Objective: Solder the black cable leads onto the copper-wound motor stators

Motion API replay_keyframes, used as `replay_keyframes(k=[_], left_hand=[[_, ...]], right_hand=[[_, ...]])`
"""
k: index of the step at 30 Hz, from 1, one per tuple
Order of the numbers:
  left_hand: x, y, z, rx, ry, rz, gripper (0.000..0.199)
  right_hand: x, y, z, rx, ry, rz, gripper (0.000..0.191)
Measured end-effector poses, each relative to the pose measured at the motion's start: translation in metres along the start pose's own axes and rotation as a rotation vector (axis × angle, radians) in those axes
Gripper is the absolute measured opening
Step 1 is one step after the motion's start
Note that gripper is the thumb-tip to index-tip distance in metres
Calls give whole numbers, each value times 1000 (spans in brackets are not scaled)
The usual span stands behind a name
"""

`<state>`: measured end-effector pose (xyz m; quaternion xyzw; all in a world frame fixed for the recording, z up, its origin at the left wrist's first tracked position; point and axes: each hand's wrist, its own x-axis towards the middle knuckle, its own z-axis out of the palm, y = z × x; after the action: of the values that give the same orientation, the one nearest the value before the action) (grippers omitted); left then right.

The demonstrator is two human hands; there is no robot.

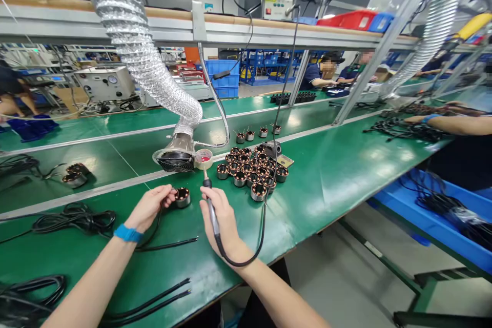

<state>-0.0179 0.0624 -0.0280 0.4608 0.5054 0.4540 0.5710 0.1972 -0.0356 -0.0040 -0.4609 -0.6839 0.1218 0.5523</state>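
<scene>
My right hand (227,220) is closed around a soldering iron (212,214), its black cord looping down over the wrist. The iron's tip points up to a small round tub (204,159) with something red inside; whether they touch I cannot tell. My left hand (156,204), with a blue wristband, pinches what looks like the end of a black cable (156,228). Right by those fingertips stands a copper-wound motor stator (182,198) on the green bench; the fingers hide its left edge. To the right, many similar stators (251,166) stand in a cluster.
A fan-fronted fume hood (177,156) hangs from a foil duct (154,61) over the bench (307,184). Coiled black cables (75,219) lie left, with cut cable ends (180,292) near the front edge. Another person's arm (453,122) reaches in at right above a blue tray (430,215).
</scene>
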Motion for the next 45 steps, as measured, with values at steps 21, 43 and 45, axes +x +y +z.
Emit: replay_keyframes(k=[21,43,45], left_hand=[[-95,15,29,694,-23,201,31],[-58,-4,62,677,-246,214,42],[-54,-2,52,691,-157,220,41]], right_hand=[[-21,50,-60,-688,-164,14,24],[-13,26,-15,180,-170,342,19],[-24,18,-12,188,-157,382,19]])
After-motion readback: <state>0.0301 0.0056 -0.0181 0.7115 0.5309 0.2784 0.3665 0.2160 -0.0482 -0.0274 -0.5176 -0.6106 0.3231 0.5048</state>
